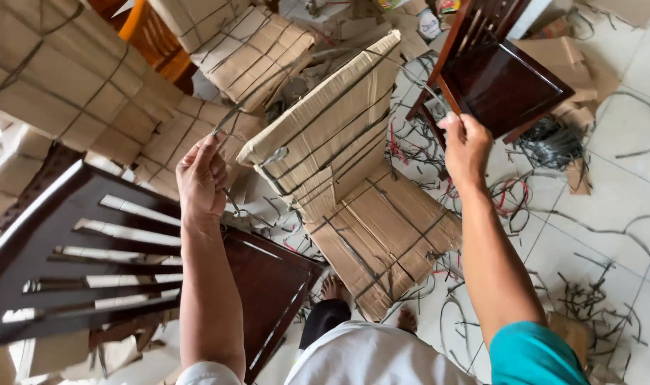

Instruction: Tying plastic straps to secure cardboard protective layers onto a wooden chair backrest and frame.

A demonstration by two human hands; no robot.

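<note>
My left hand (202, 177) is raised and closed on a thin grey strap (233, 114) that runs up from a cardboard-wrapped chair (339, 135) in front of me. My right hand (467, 146) is lifted at the right, its fingers pinched on what looks like the other end of a strap running along the top of the wrapped chair. Cardboard sheets bound with dark straps cover the chair's back and seat (385, 239). My bare feet (333, 289) show below it.
A dark wooden chair (104, 249) stands at the lower left, another dark chair (499, 78) at the upper right. Several wrapped bundles (61, 78) are stacked at the left. Cut straps (589, 299) and cardboard scraps litter the tiled floor.
</note>
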